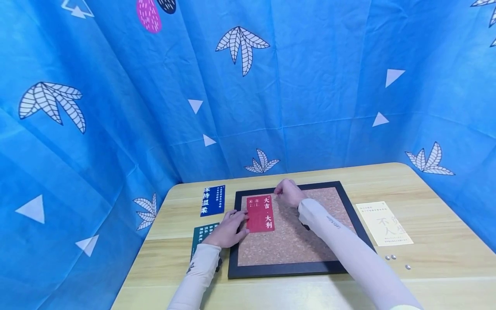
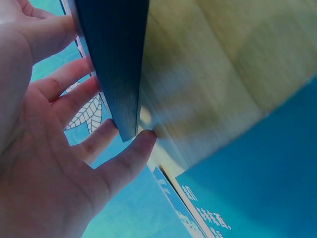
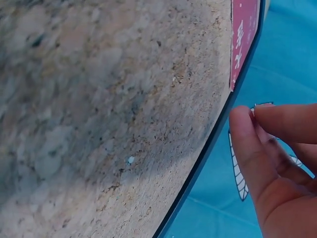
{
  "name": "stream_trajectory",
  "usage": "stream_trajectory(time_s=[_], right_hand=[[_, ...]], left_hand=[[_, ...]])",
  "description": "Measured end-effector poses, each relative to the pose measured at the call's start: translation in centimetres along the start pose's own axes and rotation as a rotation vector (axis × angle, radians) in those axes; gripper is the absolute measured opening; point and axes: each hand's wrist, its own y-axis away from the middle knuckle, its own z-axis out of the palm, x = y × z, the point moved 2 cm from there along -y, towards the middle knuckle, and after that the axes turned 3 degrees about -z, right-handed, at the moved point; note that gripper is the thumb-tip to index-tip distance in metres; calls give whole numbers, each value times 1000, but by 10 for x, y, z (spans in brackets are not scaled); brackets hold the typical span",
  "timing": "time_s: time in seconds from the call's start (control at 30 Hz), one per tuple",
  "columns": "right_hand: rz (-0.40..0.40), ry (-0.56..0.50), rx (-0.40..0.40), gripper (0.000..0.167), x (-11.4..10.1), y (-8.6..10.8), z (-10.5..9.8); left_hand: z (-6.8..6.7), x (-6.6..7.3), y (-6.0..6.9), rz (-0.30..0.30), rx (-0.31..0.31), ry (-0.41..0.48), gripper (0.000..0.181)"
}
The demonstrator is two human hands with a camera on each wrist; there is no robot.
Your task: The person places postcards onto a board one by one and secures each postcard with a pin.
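Note:
A red card point(image 1: 258, 219) with white characters lies on the left part of a black-framed cork board point(image 1: 294, 241). My left hand point(image 1: 228, 229) reaches over the board's left edge, its spread fingertips on the card's left side; in the left wrist view the frame's side point(image 2: 116, 64) passes by its fingers. At the card's upper right corner, the thumb and forefinger of my right hand point(image 1: 289, 192) come together in a pinch. A small glint of metal, seemingly a thumbtack point(image 3: 254, 107), shows between those fingertips, mostly hidden.
Several silver thumbtacks point(image 1: 407, 267) lie on the table point(image 1: 445, 258) right of the board, below a cream card point(image 1: 383, 224). On the left are a blue card point(image 1: 213, 201) and a green card point(image 1: 197, 241) partly under my left arm. A blue curtain point(image 1: 310, 86) surrounds the table.

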Motion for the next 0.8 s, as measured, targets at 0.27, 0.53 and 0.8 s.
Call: stream_trajectory(time_s=[0.27,0.53,0.8], right_hand=[[-21,36,-18,28,1,-6,6],[-38,61,-23,26,5,-15,11],[0,91,-33,28,2,-19,18]], left_hand=[[0,-1,-1,-16,-13,-4,53],[0,-3,-3,-15,-16,-2,53],[0,-3,-3,-3,-13,18,51]])
